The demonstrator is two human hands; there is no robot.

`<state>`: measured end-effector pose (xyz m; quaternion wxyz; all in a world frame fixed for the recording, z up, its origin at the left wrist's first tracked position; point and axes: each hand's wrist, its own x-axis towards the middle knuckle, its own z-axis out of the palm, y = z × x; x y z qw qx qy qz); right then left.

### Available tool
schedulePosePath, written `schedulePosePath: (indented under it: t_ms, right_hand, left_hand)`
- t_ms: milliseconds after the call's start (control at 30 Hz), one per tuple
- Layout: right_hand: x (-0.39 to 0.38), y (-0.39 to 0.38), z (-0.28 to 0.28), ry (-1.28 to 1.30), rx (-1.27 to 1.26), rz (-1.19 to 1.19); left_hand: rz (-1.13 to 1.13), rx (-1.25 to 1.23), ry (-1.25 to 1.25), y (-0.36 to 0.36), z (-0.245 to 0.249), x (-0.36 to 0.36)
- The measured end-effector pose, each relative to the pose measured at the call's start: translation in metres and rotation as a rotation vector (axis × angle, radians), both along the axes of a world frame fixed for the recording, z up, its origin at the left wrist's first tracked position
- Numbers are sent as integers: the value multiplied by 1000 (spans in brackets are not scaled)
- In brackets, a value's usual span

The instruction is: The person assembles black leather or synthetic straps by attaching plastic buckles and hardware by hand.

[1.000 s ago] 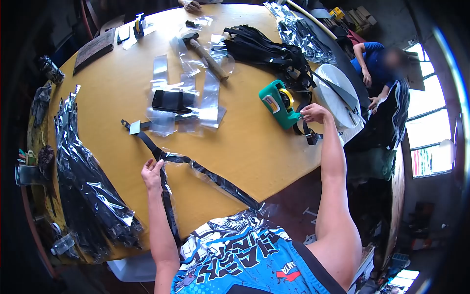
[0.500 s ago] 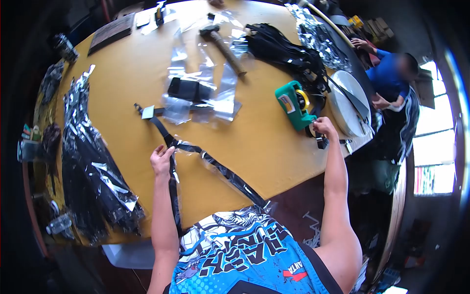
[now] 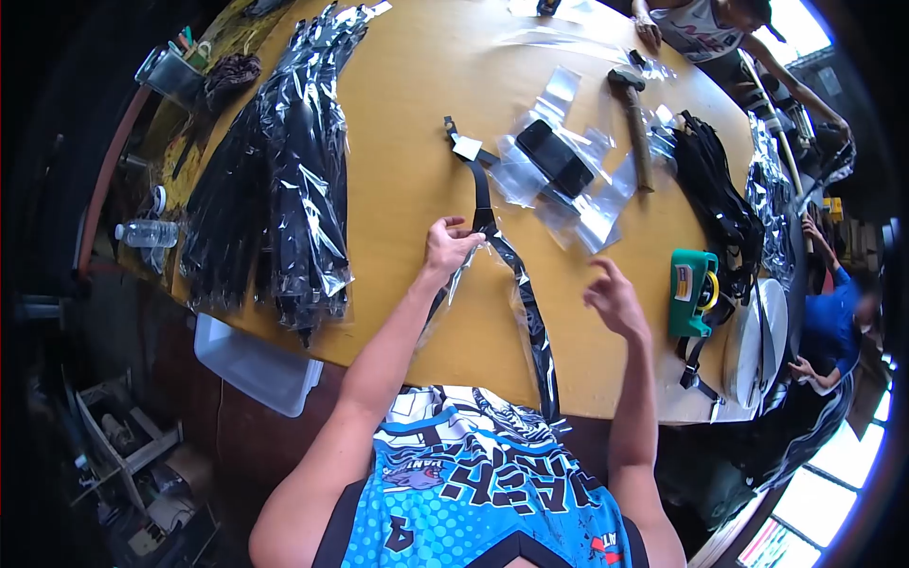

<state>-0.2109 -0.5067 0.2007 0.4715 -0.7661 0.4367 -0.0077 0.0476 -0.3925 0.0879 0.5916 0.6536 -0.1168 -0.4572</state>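
My left hand (image 3: 449, 245) pinches a black strap in a clear plastic sleeve (image 3: 526, 308) that lies across the yellow table (image 3: 407, 123) toward my body. The strap's far end carries a white tag (image 3: 467, 147). My right hand (image 3: 615, 298) hovers above the table with fingers spread, holding nothing I can make out, between the strap and a green tape dispenser (image 3: 692, 292).
Left on the table lies a stack of bagged black straps (image 3: 275, 199). A black pouch on empty clear bags (image 3: 557, 158), a hammer (image 3: 636, 123) and loose black straps (image 3: 720, 194) lie further off. Other people work at the far edge (image 3: 701, 28) and on the right (image 3: 833, 322). A water bottle (image 3: 147, 233) lies at the left.
My right hand has left the tape dispenser and come back toward the strap. My left hand stays on the strap. The view has swung round to the left.
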Motion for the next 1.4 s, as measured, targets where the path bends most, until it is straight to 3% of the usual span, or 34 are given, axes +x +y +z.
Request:
schedulePosePath:
  t_ms: [167, 367, 900, 1000, 1067, 1133, 1233, 1400]
  right_hand:
    - [137, 4, -6, -44, -202, 378]
    - [179, -3, -32, 10, -272, 513]
    - [181, 11, -42, 152, -484, 521]
    - [176, 15, -47, 149, -612, 462]
    - [169, 15, -44, 82, -761, 288]
    - [161, 9, -50, 94, -718, 260]
    - [153, -1, -66, -195, -136, -65]
    - [149, 2, -77, -280, 147, -20]
  left_hand:
    - [-7, 3, -16, 1, 5, 0]
    - [21, -75, -3, 1, -7, -1]
    - [50, -154, -14, 3, -16, -6]
    - [61, -143, -34, 3, -18, -6]
    - [60, -132, -2, 4, -16, -5]
    - [61, -122, 28, 7, -9, -2]
    - [57, -134, 117, 7, -3, 3]
    - [-37, -351, 193, 7, -17, 10]
